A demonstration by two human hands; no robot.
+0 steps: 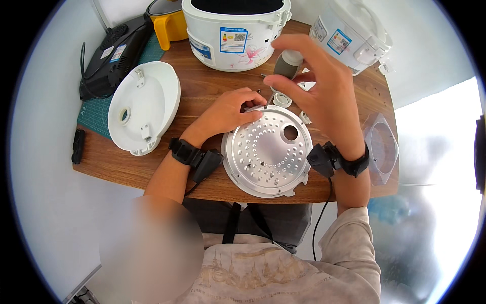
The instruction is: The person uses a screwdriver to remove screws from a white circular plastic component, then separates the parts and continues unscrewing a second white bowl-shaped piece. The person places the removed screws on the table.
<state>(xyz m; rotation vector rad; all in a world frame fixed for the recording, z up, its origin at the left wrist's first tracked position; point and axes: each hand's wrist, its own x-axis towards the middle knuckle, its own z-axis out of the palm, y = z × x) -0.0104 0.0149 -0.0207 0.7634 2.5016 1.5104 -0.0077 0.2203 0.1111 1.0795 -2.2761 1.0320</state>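
Silver round dimpled metal plate [268,147] lies on brown wooden table [202,78], probably light, stiff, best held by rim. Left hand [230,114] touches it, grip unclear; right hand [324,91] pinches grey cylindrical handle [287,66].

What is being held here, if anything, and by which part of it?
The right hand holds a screwdriver by its grey handle. The left hand touches the metal plate near its rim; whether it grips it cannot be told.
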